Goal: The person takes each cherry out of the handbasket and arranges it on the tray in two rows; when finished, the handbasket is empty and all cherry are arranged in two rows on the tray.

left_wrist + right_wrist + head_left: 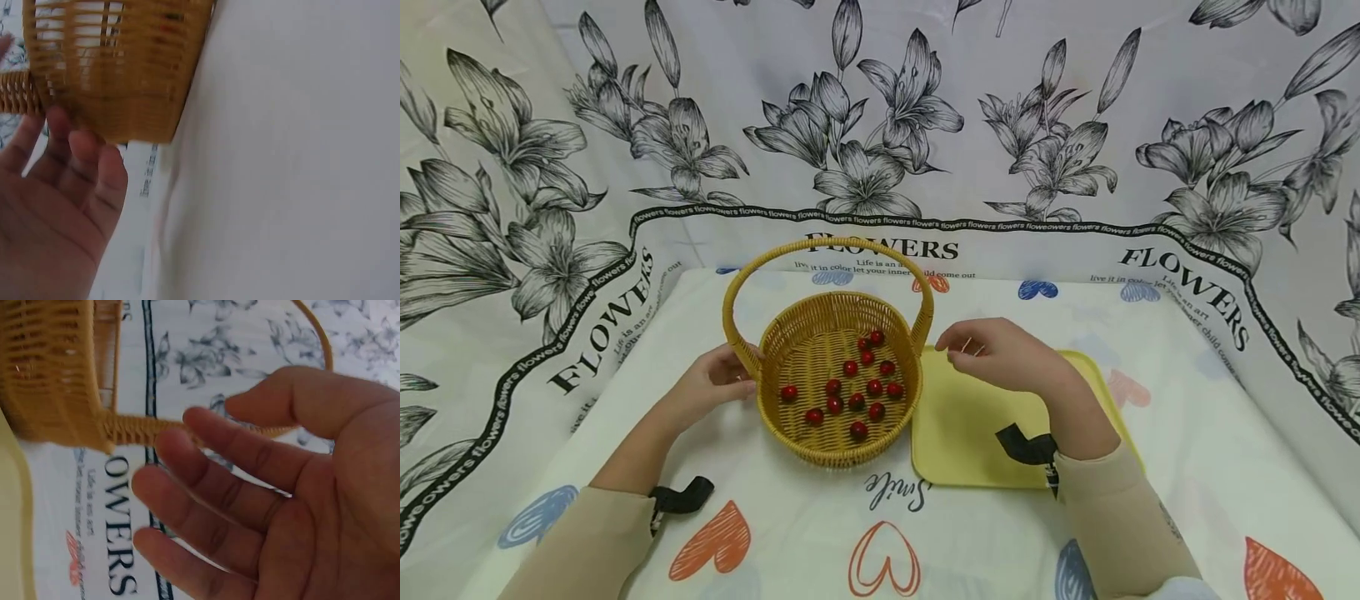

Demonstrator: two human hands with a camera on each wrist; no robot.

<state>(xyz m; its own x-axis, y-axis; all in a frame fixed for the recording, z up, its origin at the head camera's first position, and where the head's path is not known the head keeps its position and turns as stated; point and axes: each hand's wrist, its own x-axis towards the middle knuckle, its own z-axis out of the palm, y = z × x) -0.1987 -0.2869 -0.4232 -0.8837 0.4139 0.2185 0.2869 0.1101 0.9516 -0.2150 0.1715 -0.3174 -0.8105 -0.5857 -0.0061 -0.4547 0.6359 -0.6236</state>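
A yellow woven basket [838, 454] with a tall arched handle stands on the table, several red cherries [857, 402] scattered over its bottom. At the basket's left side is my left hand [718, 379], its fingers partly behind the handle's foot and its thumb near the wall. In the left wrist view, loosely bent fingertips [112, 164] reach the woven wall beside the handle's foot. My right hand [996, 354] hovers right of the handle, over the tray's far part. Relaxed, spread fingers [215, 500] hold nothing in the right wrist view, which shows the handle behind them.
A flat yellow tray [962, 450] lies right of the basket, its left edge close against it. The white tablecloth [797, 542] has printed hearts and lettering. Behind the table hangs a flower-printed cloth [880, 108].
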